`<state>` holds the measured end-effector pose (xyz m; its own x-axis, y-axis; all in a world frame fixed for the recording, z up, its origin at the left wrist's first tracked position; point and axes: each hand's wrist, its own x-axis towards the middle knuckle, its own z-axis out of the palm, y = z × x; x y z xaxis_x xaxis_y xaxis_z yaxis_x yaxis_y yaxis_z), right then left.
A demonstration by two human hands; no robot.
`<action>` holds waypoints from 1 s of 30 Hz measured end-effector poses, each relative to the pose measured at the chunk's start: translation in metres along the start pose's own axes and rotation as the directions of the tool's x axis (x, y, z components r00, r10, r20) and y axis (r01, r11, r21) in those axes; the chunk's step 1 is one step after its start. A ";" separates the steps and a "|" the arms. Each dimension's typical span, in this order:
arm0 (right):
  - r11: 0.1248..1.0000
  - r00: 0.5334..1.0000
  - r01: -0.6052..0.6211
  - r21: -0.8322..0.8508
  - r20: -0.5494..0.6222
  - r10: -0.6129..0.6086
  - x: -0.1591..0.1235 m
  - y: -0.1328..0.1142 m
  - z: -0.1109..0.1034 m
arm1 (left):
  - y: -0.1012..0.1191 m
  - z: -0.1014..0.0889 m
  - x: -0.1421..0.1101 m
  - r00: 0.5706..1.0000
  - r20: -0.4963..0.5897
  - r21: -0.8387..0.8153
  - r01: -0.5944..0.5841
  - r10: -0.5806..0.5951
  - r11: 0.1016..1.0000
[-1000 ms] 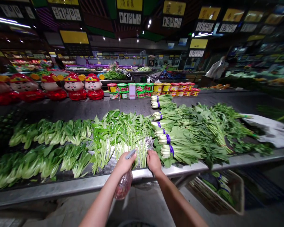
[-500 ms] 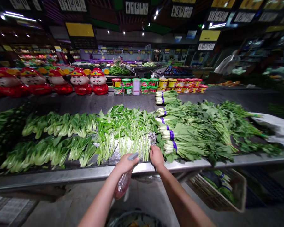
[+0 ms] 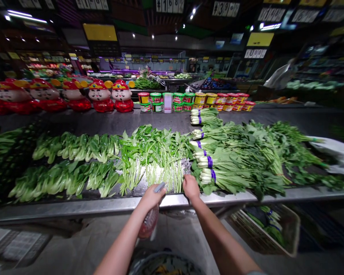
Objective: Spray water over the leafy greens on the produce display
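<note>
My left hand (image 3: 151, 196) is wrapped round the neck of a clear plastic spray bottle (image 3: 149, 222) with a grey top, held just over the front edge of the stall. To its right my right hand (image 3: 190, 187) is closed with curled fingers at the metal rim, close to the stem ends of loose leafy greens (image 3: 157, 152). Whether anything is in those fingers is hidden. Right of that hand lie bunches of greens (image 3: 208, 176) tied with purple tape. Rows of bok choy (image 3: 60, 178) lie to the left.
A metal rim (image 3: 74, 208) runs along the stall front. Below stand a crate (image 3: 289, 229) with greens and a dark round bin (image 3: 166, 259). Red figurines (image 3: 122, 97) and stacked tubs (image 3: 200, 100) line the back. A white cloth or bag (image 3: 338, 151) lies far right.
The camera view has shifted, bringing more of the bin and floor into sight. Both hands keep nearly the same place at the stall edge, the bottle still in my left hand.
</note>
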<state>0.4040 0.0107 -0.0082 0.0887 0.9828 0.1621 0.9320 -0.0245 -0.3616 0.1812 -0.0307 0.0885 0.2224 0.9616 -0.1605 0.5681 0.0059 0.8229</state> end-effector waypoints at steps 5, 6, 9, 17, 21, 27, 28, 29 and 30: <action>1.000 1.000 -0.008 -0.003 0.001 0.008 0.001 -0.001 -0.001 | 0.020 -0.013 -0.001 0.991 -0.113 -0.057 -0.079 0.072 0.995; 1.000 1.000 -0.009 -0.003 0.001 0.009 0.001 -0.001 -0.001 | 0.024 -0.016 0.000 0.988 -0.131 -0.055 -0.086 0.078 0.995; 1.000 1.000 -0.006 -0.005 -0.005 0.006 0.000 -0.001 -0.001 | 0.037 -0.022 0.008 0.981 -0.153 -0.052 -0.125 0.115 0.991; 1.000 1.000 0.003 -0.004 -0.023 -0.003 0.001 0.000 0.001 | 0.062 -0.037 0.031 0.971 -0.215 -0.022 -0.113 0.106 0.993; 1.000 1.000 -0.004 -0.005 -0.025 0.004 0.001 -0.001 -0.001 | 0.063 -0.038 0.039 0.978 -0.202 0.006 -0.057 0.057 0.998; 1.000 1.000 0.007 -0.006 -0.017 -0.007 0.002 0.000 -0.001 | 0.064 -0.040 0.039 0.973 -0.230 0.026 -0.008 0.014 1.000; 1.000 1.000 0.010 -0.006 -0.017 -0.010 0.002 0.000 -0.001 | 0.064 -0.041 0.038 0.970 -0.241 0.018 -0.011 0.015 1.000; 1.000 1.000 0.012 -0.007 -0.018 -0.012 0.002 0.000 -0.001 | 0.064 -0.043 0.038 0.967 -0.252 0.010 -0.017 0.019 1.000; 1.000 1.000 0.013 -0.008 -0.019 -0.013 0.002 0.000 -0.001 | 0.065 -0.045 0.037 0.964 -0.266 0.005 -0.026 0.026 1.000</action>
<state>0.4047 0.0125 -0.0071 0.0832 0.9793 0.1844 0.9357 -0.0131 -0.3524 0.1903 0.0179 0.1604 0.0190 0.9997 0.0118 0.5664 -0.0205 0.8239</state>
